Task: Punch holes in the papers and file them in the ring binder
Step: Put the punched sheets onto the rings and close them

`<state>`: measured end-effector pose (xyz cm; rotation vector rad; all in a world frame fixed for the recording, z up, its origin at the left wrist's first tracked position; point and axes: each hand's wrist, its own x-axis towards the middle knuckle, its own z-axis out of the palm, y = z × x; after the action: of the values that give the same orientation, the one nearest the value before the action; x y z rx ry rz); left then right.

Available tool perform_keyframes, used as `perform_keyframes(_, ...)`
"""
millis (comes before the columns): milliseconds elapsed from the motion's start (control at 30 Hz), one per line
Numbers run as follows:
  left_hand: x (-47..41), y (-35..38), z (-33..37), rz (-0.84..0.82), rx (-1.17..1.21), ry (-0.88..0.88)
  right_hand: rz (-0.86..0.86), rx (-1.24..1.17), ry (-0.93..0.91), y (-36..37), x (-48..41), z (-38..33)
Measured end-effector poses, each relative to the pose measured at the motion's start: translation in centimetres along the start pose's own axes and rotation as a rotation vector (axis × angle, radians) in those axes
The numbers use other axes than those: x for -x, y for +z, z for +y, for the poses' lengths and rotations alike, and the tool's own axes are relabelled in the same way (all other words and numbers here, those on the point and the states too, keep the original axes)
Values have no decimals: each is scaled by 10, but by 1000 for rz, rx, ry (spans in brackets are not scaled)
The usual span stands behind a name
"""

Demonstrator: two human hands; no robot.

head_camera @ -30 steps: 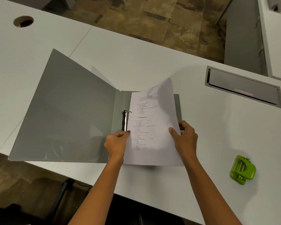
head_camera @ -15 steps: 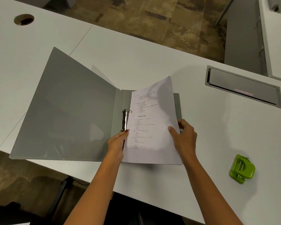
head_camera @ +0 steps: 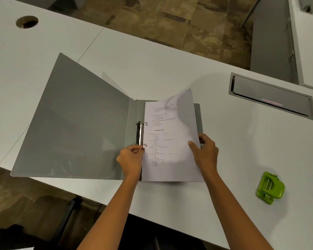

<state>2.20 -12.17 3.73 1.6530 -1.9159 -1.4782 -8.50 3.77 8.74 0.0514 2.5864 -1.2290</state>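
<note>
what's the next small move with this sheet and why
Probably ease the paper down onto the metal rings: its left edge sits at them, the left hand pinches it there, and the right hand holds the right edge raised.

The open grey plastic ring binder (head_camera: 76, 123) is one plain shade throughout, its metal ring mechanism (head_camera: 139, 132) shiny silver. The white rectangular paper sheet (head_camera: 175, 170) carries black print and faint red ticks. The lime-green plastic hole punch (head_camera: 270, 187) stands out against the white laminate desk (head_camera: 170, 60). The carpet floor (head_camera: 170, 17) is mottled brown and tan.
</note>
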Motion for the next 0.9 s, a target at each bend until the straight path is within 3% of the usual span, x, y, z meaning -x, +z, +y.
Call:
perform_keyframes(200, 0, -12, 1, 32, -160, 124, 1, 8, 46, 6, -9, 10)
perform_keyframes(433, -6, -21, 3, -1, -159, 356, -28, 20, 130, 14, -19, 21)
perform_keyframes(633, -12, -22, -4, -48, -139, 410, 35, -22, 212, 22, -16, 28)
perform_keyframes(700, -15, -22, -4, -60, -135, 423, 125, 81, 172, 28, -11, 28)
perform_keyframes(800, -18, -23, -5, -66, -143, 447, 196, 218, -40, 40, 3, 24)
perform_keyframes(900, -20, -22, -6, -66, -141, 468, 81, 106, -279, 57, 20, 20)
